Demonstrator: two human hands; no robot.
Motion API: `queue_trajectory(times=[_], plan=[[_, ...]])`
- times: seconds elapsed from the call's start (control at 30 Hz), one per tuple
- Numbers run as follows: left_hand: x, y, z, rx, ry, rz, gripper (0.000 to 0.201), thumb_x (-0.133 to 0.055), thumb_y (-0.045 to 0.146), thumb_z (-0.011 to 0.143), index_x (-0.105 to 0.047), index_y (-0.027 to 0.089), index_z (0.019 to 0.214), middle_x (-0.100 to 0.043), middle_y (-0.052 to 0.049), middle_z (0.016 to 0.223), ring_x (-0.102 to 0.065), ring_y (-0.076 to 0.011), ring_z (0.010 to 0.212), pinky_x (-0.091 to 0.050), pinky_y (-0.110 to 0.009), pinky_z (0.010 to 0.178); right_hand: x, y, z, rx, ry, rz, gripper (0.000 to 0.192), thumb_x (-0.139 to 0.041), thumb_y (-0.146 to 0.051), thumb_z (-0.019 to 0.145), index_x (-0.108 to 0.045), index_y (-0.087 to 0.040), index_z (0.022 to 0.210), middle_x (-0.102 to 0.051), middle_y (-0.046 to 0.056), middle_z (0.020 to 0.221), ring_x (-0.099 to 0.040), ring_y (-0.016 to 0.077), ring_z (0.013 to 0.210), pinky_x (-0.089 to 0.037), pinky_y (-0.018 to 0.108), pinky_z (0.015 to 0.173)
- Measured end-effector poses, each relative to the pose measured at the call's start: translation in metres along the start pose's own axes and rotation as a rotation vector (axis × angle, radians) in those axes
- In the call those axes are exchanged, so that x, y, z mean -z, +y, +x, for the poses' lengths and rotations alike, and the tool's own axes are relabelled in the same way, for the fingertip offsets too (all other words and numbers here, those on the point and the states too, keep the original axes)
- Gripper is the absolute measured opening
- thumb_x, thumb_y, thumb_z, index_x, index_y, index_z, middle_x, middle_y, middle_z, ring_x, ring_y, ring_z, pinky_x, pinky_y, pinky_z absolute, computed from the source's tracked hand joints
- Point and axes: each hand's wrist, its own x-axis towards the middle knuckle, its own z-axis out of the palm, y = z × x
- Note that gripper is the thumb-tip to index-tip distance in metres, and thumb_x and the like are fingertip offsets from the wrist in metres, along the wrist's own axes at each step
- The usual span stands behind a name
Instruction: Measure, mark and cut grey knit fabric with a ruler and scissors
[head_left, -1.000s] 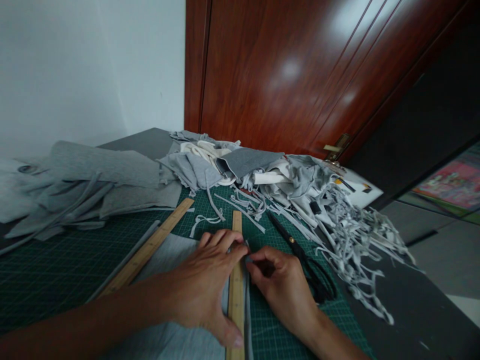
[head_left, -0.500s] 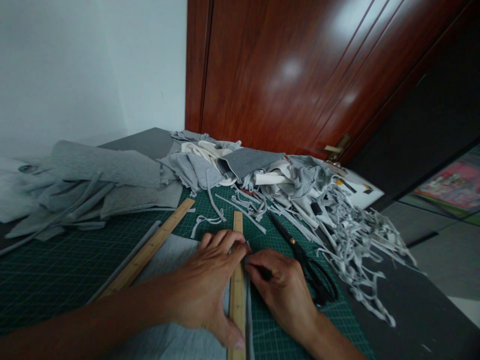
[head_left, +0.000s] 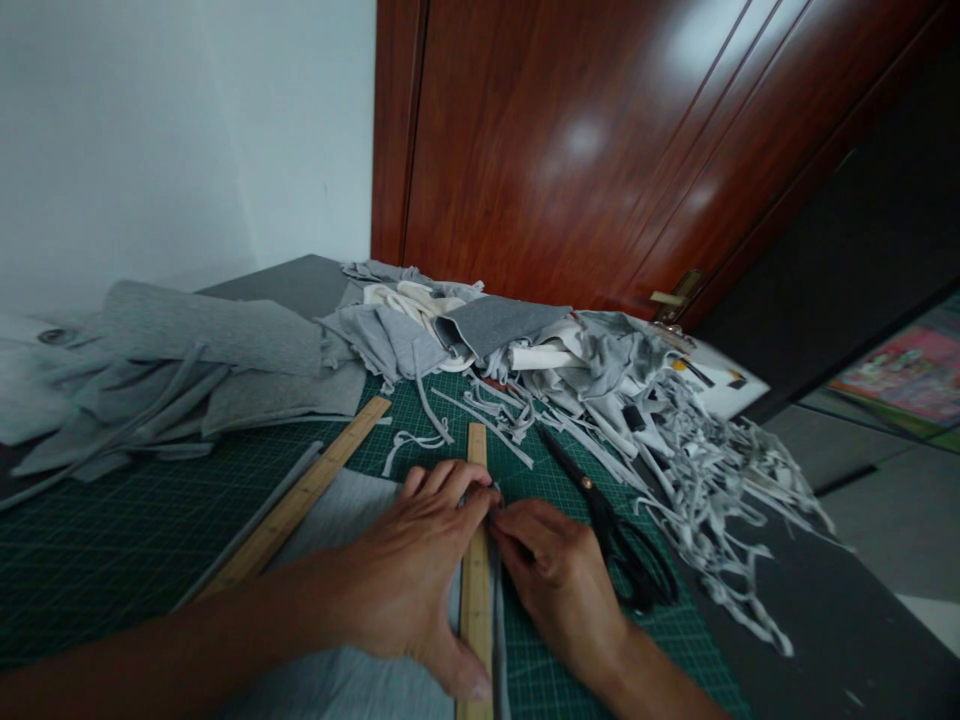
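Note:
My left hand (head_left: 409,580) lies spread over a wooden ruler (head_left: 475,600) and presses it onto a light grey cloth (head_left: 337,515) on the green cutting mat (head_left: 112,540). The thumb rests on the ruler's near end and the fingertips cross it farther up. My right hand (head_left: 559,580) sits just right of the ruler with its fingers pinched together at the ruler's edge, touching the left fingertips. It seems closed on something small and dark that I cannot identify. A thin grey strip (head_left: 498,620) runs along the ruler's right side.
A second wooden ruler (head_left: 300,500) lies slanted at the cloth's left edge. Black scissors (head_left: 622,550) lie right of my right hand. Grey strip scraps (head_left: 705,460) pile at the right, folded grey fabric (head_left: 210,350) at the left. A brown door (head_left: 600,150) stands behind.
My right hand has slid left and closed in against the ruler's edge until it meets my left fingertips. The left hand and ruler have barely moved.

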Motion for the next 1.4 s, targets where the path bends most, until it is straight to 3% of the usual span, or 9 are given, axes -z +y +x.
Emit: queue_trajectory(times=[0.37, 0.57, 0.77, 1.07, 1.4], plan=[[-0.005, -0.005, 0.000, -0.042, 0.059, -0.024, 0.123, -0.088, 0.073, 0.049, -0.051, 0.020, 0.153, -0.046, -0.021, 0.164, -0.037, -0.0521, 0.152, -0.027, -0.075, 0.125, -0.005, 0.000, 0.003, -0.011, 0.027, 0.062, 0.029, -0.054, -0.009, 0.100, -0.081, -0.019, 0.095, -0.083, 0.015, 0.100, -0.081, 0.0268, 0.089, -0.064, 0.034, 0.083], [-0.004, -0.004, 0.000, -0.016, 0.032, 0.001, 0.124, -0.091, 0.069, 0.047, -0.051, 0.017, 0.152, -0.043, -0.022, 0.166, -0.036, -0.0501, 0.154, -0.026, -0.072, 0.127, -0.003, -0.004, 0.008, -0.071, 0.068, 0.108, 0.023, -0.060, -0.009, 0.094, -0.077, -0.021, 0.085, -0.080, 0.007, 0.085, -0.077, 0.0217, 0.077, -0.058, 0.030, 0.074], [-0.004, -0.004, -0.001, -0.037, 0.065, -0.004, 0.114, -0.089, 0.070, 0.049, -0.056, 0.022, 0.147, -0.048, -0.018, 0.163, -0.040, -0.0488, 0.151, -0.028, -0.071, 0.126, 0.001, -0.011, 0.008, -0.140, 0.056, 0.117, 0.022, -0.062, -0.010, 0.089, -0.075, -0.022, 0.076, -0.075, 0.002, 0.074, -0.072, 0.0194, 0.067, -0.051, 0.028, 0.064], [0.001, 0.000, 0.000, -0.005, 0.017, 0.013, 0.123, -0.090, 0.067, 0.048, -0.051, 0.021, 0.155, -0.046, -0.019, 0.165, -0.038, -0.0479, 0.154, -0.028, -0.071, 0.126, 0.004, -0.019, -0.011, -0.195, 0.047, 0.145, 0.020, -0.065, -0.015, 0.085, -0.074, -0.022, 0.069, -0.073, 0.001, 0.066, -0.067, 0.0167, 0.057, -0.047, 0.025, 0.054], [0.005, 0.004, -0.002, -0.024, 0.045, -0.019, 0.117, -0.096, 0.064, 0.043, -0.059, 0.022, 0.146, -0.051, -0.018, 0.159, -0.045, -0.0509, 0.148, -0.033, -0.070, 0.125, -0.006, -0.015, -0.042, -0.222, 0.055, 0.219, 0.015, -0.067, -0.019, 0.079, -0.073, -0.023, 0.066, -0.074, 0.001, 0.063, -0.066, 0.0163, 0.051, -0.043, 0.025, 0.048]])
